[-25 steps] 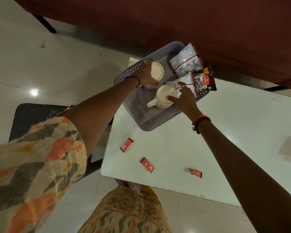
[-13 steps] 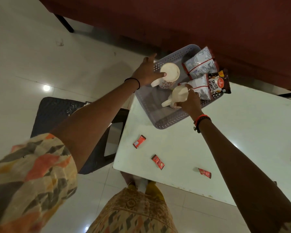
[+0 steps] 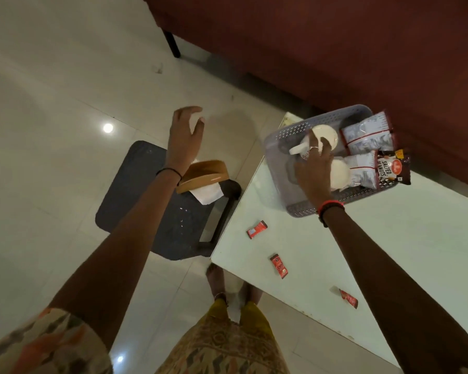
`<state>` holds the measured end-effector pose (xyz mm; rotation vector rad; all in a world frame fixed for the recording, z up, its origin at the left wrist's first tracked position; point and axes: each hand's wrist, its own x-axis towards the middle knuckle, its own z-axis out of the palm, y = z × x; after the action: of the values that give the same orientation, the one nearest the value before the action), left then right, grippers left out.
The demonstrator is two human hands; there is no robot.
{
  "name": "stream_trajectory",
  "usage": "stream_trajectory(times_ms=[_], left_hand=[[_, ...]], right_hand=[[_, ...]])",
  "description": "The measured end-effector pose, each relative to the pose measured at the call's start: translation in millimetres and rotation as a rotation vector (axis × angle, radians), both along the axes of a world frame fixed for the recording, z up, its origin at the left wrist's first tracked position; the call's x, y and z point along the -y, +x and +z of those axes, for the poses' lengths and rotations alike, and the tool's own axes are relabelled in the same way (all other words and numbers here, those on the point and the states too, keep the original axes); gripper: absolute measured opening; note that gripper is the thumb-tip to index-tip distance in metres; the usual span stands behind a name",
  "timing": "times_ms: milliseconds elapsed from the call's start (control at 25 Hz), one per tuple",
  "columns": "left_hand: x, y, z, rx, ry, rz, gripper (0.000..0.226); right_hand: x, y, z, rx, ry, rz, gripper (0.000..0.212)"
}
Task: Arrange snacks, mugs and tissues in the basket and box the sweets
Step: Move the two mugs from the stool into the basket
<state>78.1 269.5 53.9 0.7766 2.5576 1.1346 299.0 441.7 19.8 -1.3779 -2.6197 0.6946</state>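
Steady the far mug (image 3: 325, 136) in the basket (image 3: 281, 147) with your right hand (image 3: 312, 171) touching it, then drop your empty, released left hand (image 3: 185, 133) onto the tissue holder (image 3: 203, 175).

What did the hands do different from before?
The left hand let go of its mug and swung out over the floor, open. The right hand left the near mug and reached to the far mug. Basket, snack packets and sweets stayed put.
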Motion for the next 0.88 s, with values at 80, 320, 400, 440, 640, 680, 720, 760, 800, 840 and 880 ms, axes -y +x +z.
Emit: stream_trajectory(times_ms=[80,320,400,440,640,680,720,760,800,840,880], left_hand=[[32.6,-1.9,-10.5,0.067,-0.098,-0.058,0.034],[81.9,3.6,-49.8,0.353,-0.358,-0.194,0.07],[84.8,4.4,-59.2,0.309,-0.416,-0.248,0.076],[85.3,4.0,-63.5,0.28,-0.436,-0.267,0.075],[89.0,1.1,-78.5,0.246,-0.447,-0.294,0.05],[89.2,-0.6,-78.1,0.25,-0.439,-0.29,0.048],[88.8,-2.3,-76.4,0.248,-0.424,-0.286,0.047],[88.0,-4.0,-73.6,0.239,-0.404,-0.281,0.048],[86.8,-5.8,-69.7,0.233,-0.385,-0.277,0.049],[85.6,-7.6,-64.8,0.235,-0.367,-0.273,0.049],[84.2,-9.2,-59.3,0.242,-0.351,-0.276,0.049]], right_hand=[[26.9,-29.5,-1.3,0.005,-0.084,0.186,0.061],[91.5,-98.3,-21.2,0.116,-0.352,0.464,0.073],[102.3,-109.2,-28.6,0.152,-0.346,0.499,0.072],[106.0,-113.0,-31.3,0.158,-0.341,0.502,0.072],[117.5,-119.9,-40.1,0.136,-0.262,0.528,0.059],[118.3,-120.2,-40.4,0.131,-0.259,0.531,0.057],[118.3,-120.3,-39.8,0.126,-0.261,0.53,0.055],[117.5,-120.1,-38.5,0.119,-0.263,0.526,0.054],[116.5,-119.4,-36.0,0.109,-0.265,0.516,0.053],[115.3,-118.7,-32.6,0.096,-0.269,0.502,0.053],[114.0,-118.0,-28.5,0.083,-0.275,0.487,0.053]])
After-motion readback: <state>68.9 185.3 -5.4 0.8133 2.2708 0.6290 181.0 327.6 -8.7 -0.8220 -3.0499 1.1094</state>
